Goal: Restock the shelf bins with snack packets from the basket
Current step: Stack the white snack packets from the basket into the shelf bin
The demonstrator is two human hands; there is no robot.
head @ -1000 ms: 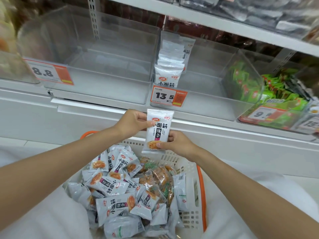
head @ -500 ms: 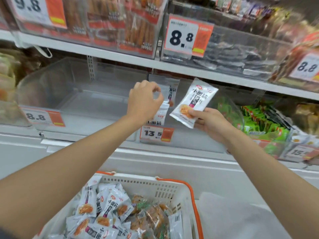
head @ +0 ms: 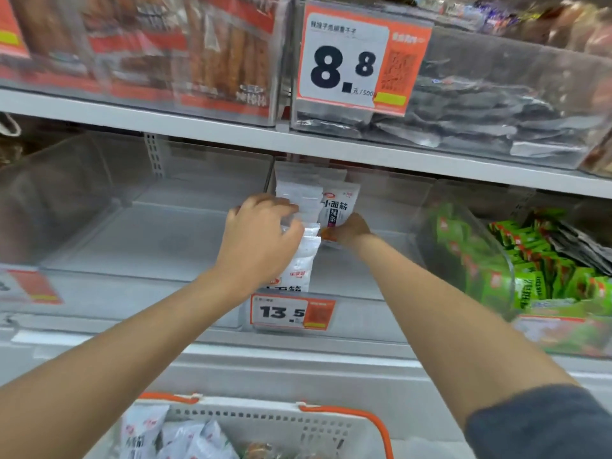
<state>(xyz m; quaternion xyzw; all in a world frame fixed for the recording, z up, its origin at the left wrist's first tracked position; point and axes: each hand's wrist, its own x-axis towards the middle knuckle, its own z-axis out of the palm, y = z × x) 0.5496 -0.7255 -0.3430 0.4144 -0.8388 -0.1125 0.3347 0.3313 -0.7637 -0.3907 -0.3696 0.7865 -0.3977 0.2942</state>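
Setting: shop shelving fills my feed, with clear plastic bins standing on a white shelf board (head: 215,132).
Right hand (head: 352,230): fingers curled on the lower end of a snack packet (head: 337,207), pinching it; I see mostly the back of the hand.
Snack packet: upright, printed face toward me, inside the middle bin (head: 374,314), just right of the packet row (head: 302,260).
Left hand (head: 261,241): fingers curled over the tops of the packet row, gripping it.
In the way: my view of the row's middle is blocked by the left hand; the 13.5 price tag (head: 293,313) covers the front packet's foot.
Neighbours: left bin (head: 99,226) on one side, green packets (head: 530,279) on the other.
Above: 8.8 price tag (head: 347,64), dark packets (head: 480,124) beside it.
Below: basket (head: 251,416), white with orange handles, holding more packets (head: 145,429), under both forearms.
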